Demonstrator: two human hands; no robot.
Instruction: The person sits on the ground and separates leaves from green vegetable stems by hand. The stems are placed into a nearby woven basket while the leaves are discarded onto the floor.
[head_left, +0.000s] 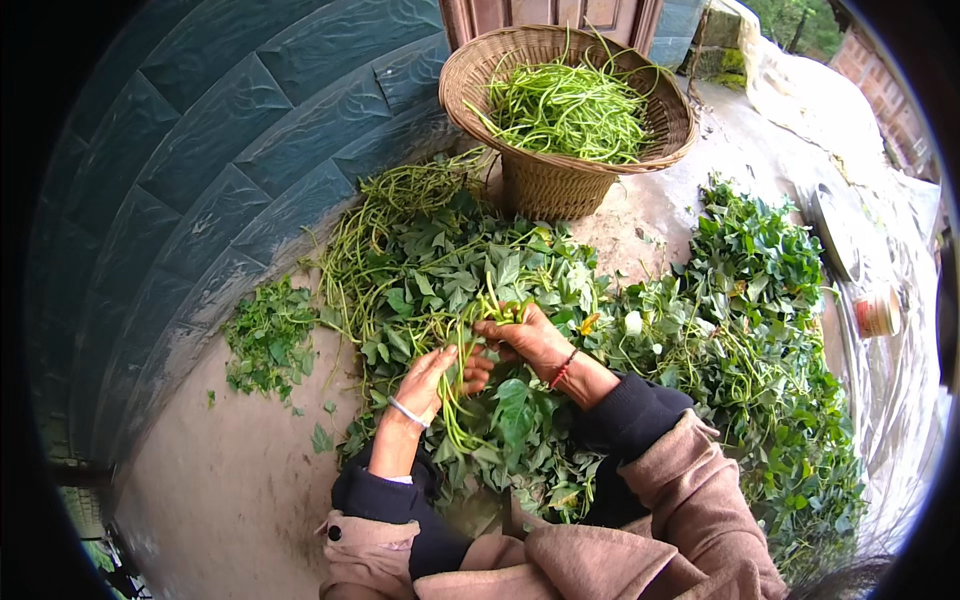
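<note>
My left hand (429, 382), with a pale bangle at its wrist, is closed around a small bunch of long green leaf stalks (454, 405) that hang down past the fingers. Just to the right, my right hand (525, 334), a red bracelet at its wrist, grips the upper ends of green stalks between thumb and fingers. Some fingertips are hidden behind the stalks and leaves. Beneath both hands lies a broad heap of leafy green vines (450, 277). Beyond it stands a wide-rimmed wicker basket (555, 187) holding a pile of cut green stalks (577, 112).
More leafy vines (757, 300) spread along the right. A small leaf pile (270, 337) lies on the concrete floor (240, 465) at left. Blue-grey wall tiles (217, 150) rise behind it. At the right are plastic sheeting (892, 420), a round metal pan (832, 232) and a small tub (877, 313).
</note>
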